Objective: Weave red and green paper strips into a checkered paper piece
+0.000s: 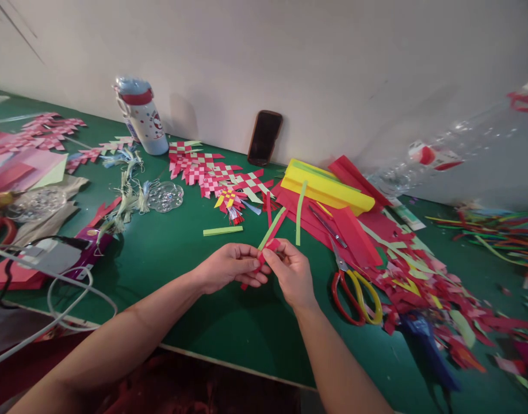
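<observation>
My left hand (229, 267) and my right hand (291, 271) meet above the green table mat (169, 270), pinching red paper strips (265, 260) between them. A light green paper strip (271, 229) rises from the same pinch, and where the strips cross is partly hidden by my fingers. Just ahead lie a short green strip (223, 230) and woven red-and-white paper pieces (216, 174). To the right of my right hand rest red-and-yellow-handled scissors (354, 299), and a yellow paper stack (326, 187) sits on red paper sheets (305, 210).
Red and green paper scraps (419, 276) spread across the right side, near a blue-handled tool (425, 348). A phone (264, 138), water bottle (141, 118) and clear plastic bottle (428, 155) stand along the wall. A white cable (69, 287) loops at left.
</observation>
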Motion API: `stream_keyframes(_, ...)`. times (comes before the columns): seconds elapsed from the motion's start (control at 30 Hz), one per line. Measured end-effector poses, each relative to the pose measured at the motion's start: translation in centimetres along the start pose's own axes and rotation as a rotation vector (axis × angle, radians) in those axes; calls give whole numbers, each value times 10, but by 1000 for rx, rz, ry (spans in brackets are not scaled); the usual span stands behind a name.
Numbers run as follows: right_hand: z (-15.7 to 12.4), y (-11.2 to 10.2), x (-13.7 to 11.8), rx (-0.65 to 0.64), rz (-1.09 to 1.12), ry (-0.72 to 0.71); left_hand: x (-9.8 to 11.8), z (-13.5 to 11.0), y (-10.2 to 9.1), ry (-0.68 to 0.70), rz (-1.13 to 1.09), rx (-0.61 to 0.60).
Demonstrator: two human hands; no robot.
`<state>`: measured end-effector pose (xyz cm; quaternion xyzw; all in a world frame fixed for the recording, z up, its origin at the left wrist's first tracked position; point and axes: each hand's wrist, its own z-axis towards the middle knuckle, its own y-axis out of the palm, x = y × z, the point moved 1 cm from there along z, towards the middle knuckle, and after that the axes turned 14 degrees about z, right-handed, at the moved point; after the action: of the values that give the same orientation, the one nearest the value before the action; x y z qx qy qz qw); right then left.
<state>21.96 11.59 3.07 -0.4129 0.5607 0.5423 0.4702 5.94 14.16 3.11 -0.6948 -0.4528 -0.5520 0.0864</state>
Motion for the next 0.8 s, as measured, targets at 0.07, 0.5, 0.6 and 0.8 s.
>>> stream_keyframes(0.07,0,0,1,-3,3,10,0,0,0,3,3,-4)
stream_keyframes(0.5,1,-1,2,-6,17,40,1,-1,0,20,71,-9)
stream_keyframes(0.6,2,-3,3,-10,28,54,3,-1,0,36,127,13)
stream_keyframes(0.8,3,-4,7,-74,23,137,0,2,-1,114,292,108)
